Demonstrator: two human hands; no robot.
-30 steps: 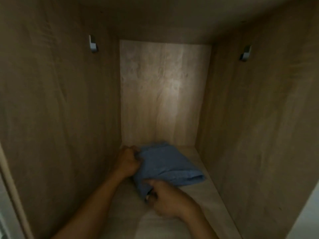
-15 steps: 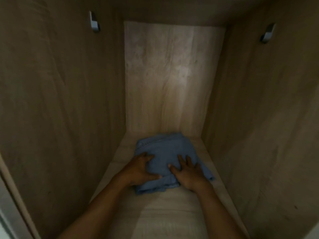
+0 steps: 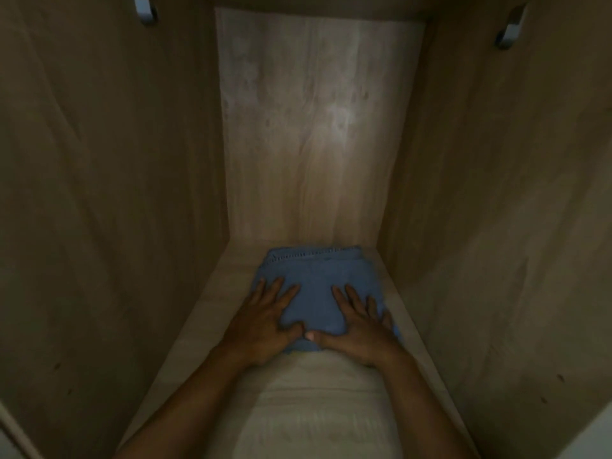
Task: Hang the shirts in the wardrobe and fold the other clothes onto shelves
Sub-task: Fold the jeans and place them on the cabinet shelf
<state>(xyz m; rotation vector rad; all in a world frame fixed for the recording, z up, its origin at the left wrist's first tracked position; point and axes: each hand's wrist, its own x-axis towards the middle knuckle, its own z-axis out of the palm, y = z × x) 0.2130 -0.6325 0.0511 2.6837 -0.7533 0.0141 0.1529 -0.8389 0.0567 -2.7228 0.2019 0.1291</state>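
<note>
A folded blue garment lies flat on the wooden shelf deep inside the wardrobe compartment, its far edge close to the back panel. My left hand presses on the garment's near left part with straight, spread fingers. On the near right part my right hand lies the same way, palm down. The two thumbs nearly meet at the garment's front edge.
Wooden side walls close in the narrow compartment on both sides, with the back panel behind. A metal bracket sits high on the left wall and another bracket on the right wall.
A second ago my hands gripped the garment's edges; they then let go and laid flat on top. Since half a second ago they have spread a little, thumbs drawing together.
</note>
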